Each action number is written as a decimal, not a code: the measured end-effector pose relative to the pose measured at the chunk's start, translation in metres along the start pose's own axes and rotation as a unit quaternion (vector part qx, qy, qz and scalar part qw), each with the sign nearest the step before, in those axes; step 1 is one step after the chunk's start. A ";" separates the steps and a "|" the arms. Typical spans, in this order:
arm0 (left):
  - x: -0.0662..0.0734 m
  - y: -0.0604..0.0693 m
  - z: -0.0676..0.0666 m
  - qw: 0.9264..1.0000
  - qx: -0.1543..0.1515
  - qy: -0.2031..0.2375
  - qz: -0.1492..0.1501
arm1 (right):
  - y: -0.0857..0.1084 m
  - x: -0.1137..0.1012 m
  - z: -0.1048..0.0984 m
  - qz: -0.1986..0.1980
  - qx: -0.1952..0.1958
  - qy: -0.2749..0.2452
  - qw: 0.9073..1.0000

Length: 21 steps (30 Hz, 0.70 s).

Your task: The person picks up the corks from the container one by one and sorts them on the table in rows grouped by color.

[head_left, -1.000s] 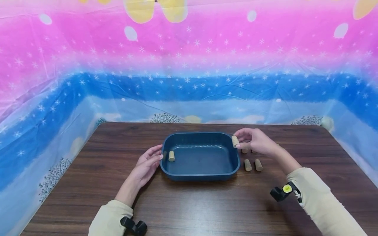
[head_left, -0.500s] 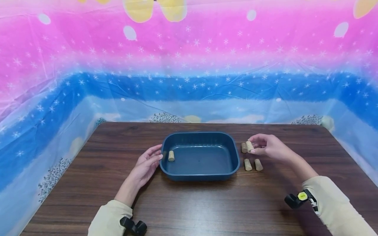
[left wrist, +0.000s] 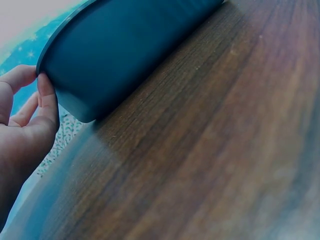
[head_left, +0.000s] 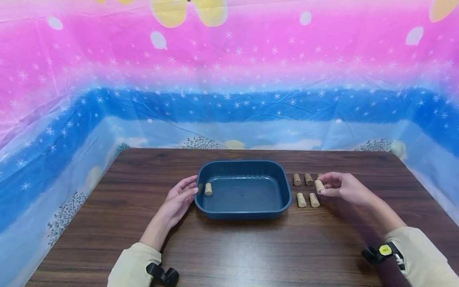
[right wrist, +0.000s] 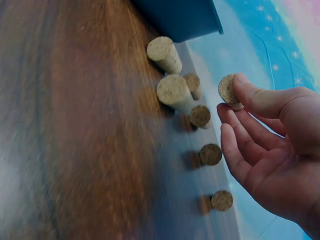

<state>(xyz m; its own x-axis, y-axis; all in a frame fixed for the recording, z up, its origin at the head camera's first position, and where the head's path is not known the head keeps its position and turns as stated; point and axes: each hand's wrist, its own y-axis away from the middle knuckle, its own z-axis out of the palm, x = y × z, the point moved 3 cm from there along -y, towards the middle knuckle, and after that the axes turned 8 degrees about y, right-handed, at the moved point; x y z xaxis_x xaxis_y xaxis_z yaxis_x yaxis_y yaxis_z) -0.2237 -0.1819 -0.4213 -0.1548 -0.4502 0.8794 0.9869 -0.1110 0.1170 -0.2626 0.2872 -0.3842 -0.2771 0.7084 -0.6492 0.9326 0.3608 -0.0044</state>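
A dark blue plastic tub (head_left: 242,215) stands on the table, and at its left end my left hand (head_left: 180,201) pinches the rim between thumb and finger. One cork stopper (head_left: 208,189) stands inside the tub, near that left end. Over on the right, my right hand (head_left: 346,187) holds another cork (head_left: 319,186) between thumb and fingertips, raised above the tabletop. The right wrist view shows this held cork (right wrist: 227,90) end-on, apart from the others. Two corks, a left one (head_left: 301,200) and a right one (head_left: 314,200), stand in a front row.
Behind them runs a back row of several corks, among them a left one (head_left: 297,179) and a middle one (head_left: 308,179); my right hand partly hides others. The dark wooden table (head_left: 244,255) ends at a patterned pink and blue cloth (head_left: 229,79) behind and beside it.
My right hand, still pinching a cork, has moved from beside the tub's right rim to the right and a little nearer, uncovering back-row corks. My left hand and the tub have stayed put.
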 end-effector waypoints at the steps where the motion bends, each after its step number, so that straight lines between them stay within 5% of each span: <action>1: 0.000 0.000 0.000 1.000 0.000 0.000 0.000 | 0.001 0.002 0.000 0.004 0.000 -0.001 1.000; 21: -0.001 -0.001 0.000 1.000 0.003 -0.003 0.000 | 0.024 0.032 0.001 0.016 -0.039 -0.002 0.999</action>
<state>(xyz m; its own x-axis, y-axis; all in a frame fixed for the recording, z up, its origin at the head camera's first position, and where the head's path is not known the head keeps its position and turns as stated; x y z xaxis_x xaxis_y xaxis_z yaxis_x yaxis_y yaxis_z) -0.2245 -0.1816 -0.4220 -0.1549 -0.4452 0.8819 0.9871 -0.1054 0.1202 -0.2491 0.3173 -0.4056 -0.2467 0.7183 -0.6505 0.9203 0.3839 0.0750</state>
